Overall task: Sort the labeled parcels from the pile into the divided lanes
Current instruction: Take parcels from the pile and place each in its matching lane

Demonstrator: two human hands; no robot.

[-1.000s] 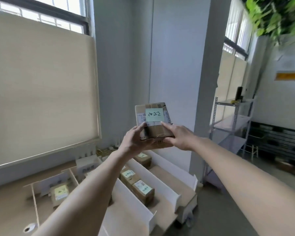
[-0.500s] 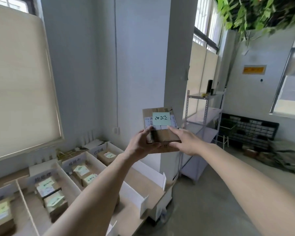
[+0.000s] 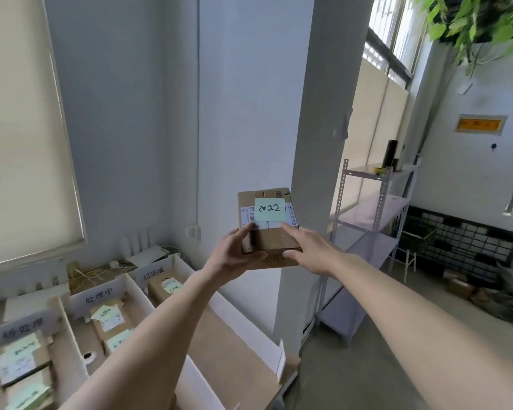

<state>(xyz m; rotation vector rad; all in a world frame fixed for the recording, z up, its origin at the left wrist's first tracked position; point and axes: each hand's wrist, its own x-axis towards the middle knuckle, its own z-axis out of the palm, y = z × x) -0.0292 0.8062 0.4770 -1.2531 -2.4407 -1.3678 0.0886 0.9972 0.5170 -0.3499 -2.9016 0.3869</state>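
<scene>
Over the last second the view has swung right while both hands kept the cardboard parcel raised at arm's length above the bench's right end. The left hand curls its fingers round the near-left corner and the right hand pinches the near-right one. The green note faces the camera upside down, so the lane choice, probably among the labelled lanes below left, seems still undecided.

A small brown cardboard parcel was held up in the middle of the view, its top face tilted toward the camera and bearing a white shipping label and a pale green sticky note with handwriting. Low at the left lay the divided lanes, white-walled, each with a handwritten sign at its far end. Several more note-tagged parcels lay flat in them.
</scene>
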